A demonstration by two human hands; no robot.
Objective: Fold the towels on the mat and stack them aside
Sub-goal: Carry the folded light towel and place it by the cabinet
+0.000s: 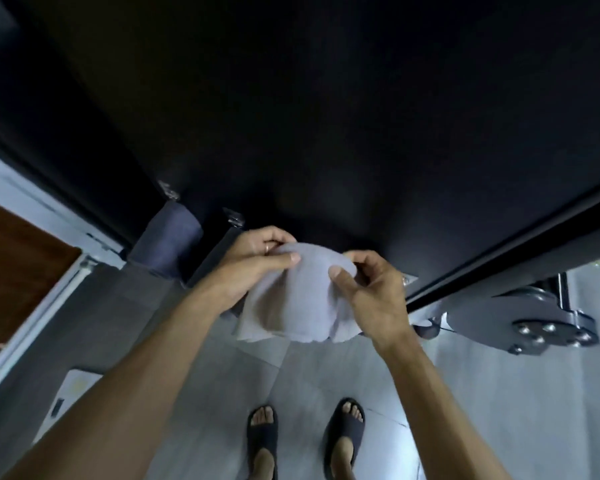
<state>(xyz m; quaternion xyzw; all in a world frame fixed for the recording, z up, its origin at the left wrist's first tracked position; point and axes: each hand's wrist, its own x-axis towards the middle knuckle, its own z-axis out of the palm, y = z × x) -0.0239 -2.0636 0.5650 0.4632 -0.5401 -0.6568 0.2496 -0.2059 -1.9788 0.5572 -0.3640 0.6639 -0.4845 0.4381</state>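
From the head view we see a small pale grey terry towel [297, 296] held up in the air at the near edge of the wide black mat-covered tabletop [326, 116], above the grey tiled floor [499, 393]. Our left hand [253, 261] pinches the towel's top edge on the left, thumb lying across the front of the cloth; our right hand [368, 289] pinches the same edge on the right, thumb pressed on the front and fingers curled behind. Both grips are closed on the cloth, and the two hands sit near one another, so the top edge bunches into a hump between them while the rest hangs in loose folds.

We judge the towel light, soft and limp: it will not keep a shape by itself, and it should not slip easily from dry fingers. The best hold is probably at the two upper corners, hands spread apart so the edge draws straight before we lay it on the mat to fold.

At the left, a folded dark blue-grey cloth [167, 240] rests at the tabletop's near corner; whether it is a finished towel we cannot tell.
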